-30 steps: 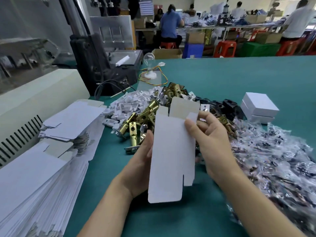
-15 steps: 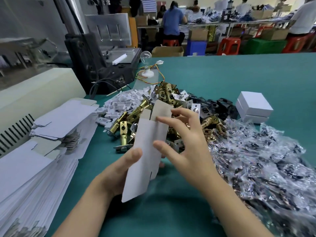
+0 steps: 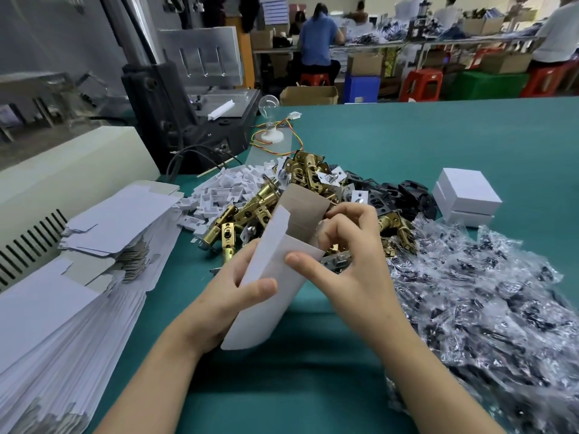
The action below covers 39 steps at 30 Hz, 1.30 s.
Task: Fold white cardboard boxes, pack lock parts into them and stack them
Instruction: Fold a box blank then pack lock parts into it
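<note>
We hold the half-open carton (image 3: 270, 253) centre-frame: left hand (image 3: 225, 303) clamps its body steady, right hand (image 3: 354, 270) pinches the top edge, probably tucking a flap (hidden). Brass latches (image 3: 261, 200) sit at 12 o'clock, ready for packing.

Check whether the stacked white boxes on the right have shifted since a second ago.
No. The stacked white boxes sit just right of the black parts pile, as before; only the camera view shifted.

Left hand (image 3: 232, 296) and right hand (image 3: 347, 261) grip a half-opened white box (image 3: 269, 277) above brass latches (image 3: 250, 211)
</note>
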Each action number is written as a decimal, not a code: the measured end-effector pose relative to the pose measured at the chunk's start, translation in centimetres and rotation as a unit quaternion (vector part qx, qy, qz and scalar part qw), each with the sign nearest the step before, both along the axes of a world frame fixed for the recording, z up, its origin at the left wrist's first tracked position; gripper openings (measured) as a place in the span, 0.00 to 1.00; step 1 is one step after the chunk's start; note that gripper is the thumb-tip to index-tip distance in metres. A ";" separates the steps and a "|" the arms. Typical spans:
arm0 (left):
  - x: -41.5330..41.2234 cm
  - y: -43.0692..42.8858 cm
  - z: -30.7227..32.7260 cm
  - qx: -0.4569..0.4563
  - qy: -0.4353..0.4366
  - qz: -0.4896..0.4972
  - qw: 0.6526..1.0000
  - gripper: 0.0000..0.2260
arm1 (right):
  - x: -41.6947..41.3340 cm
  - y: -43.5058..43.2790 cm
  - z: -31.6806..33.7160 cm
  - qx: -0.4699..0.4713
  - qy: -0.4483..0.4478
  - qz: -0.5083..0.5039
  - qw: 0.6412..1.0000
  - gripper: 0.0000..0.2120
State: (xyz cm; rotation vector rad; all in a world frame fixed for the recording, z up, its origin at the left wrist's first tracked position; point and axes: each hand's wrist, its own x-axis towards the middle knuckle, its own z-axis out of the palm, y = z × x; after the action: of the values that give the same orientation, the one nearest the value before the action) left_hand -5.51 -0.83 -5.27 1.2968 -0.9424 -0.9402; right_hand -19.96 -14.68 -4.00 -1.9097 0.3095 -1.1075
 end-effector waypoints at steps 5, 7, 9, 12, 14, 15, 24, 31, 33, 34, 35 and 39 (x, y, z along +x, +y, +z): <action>-0.1 -0.5 -0.5 -0.022 0.062 0.075 0.995 0.30 | 0.6 0.5 -0.6 0.227 -0.022 0.096 0.969 0.25; -0.2 -0.6 -0.5 -0.022 0.059 0.092 0.994 0.28 | 0.8 0.6 -0.9 0.241 0.010 0.100 0.965 0.22; -0.4 -0.7 -0.3 -0.018 0.053 0.106 0.993 0.27 | 0.8 0.6 -1.0 0.241 0.020 0.089 0.966 0.15; -0.7 -0.9 -0.2 -0.029 0.070 0.101 0.992 0.28 | 0.6 0.5 -1.1 0.260 0.001 0.080 0.962 0.09; -0.7 -1.0 -0.3 -0.040 0.096 0.101 0.989 0.29 | 0.5 0.6 -1.0 0.279 -0.006 0.083 0.957 0.10; -0.7 -1.1 -0.3 -0.043 0.101 0.106 0.988 0.26 | 0.5 0.5 -0.9 0.287 -0.009 0.086 0.954 0.11; -0.6 -1.5 -0.6 -0.049 0.072 0.127 0.988 0.16 | 0.7 0.6 -1.2 0.282 -0.032 0.084 0.955 0.14; -0.1 -1.2 -0.9 -0.038 -0.061 0.163 0.984 0.13 | 0.6 0.3 -1.6 0.271 -0.054 0.052 0.960 0.11; 0.0 -1.2 -1.1 -0.030 -0.057 0.155 0.986 0.12 | 0.5 0.2 -1.7 0.276 -0.045 0.052 0.959 0.11; 0.0 -1.2 -1.2 -0.029 -0.051 0.155 0.986 0.11 | 0.5 0.1 -1.7 0.280 -0.036 0.057 0.958 0.11; 0.1 -1.3 -1.3 -0.030 -0.047 0.158 0.986 0.10 | 0.5 0.0 -1.7 0.287 -0.025 0.066 0.955 0.11; 0.2 -1.4 -1.5 -0.045 -0.033 0.187 0.981 0.10 | 0.7 0.1 -1.8 0.297 0.018 0.105 0.949 0.11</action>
State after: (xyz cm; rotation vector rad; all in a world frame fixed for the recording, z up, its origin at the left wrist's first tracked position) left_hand -5.26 -2.20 -6.81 1.3732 -0.7464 -0.5594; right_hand -19.27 -14.57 -5.81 -1.3864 0.3969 -0.7300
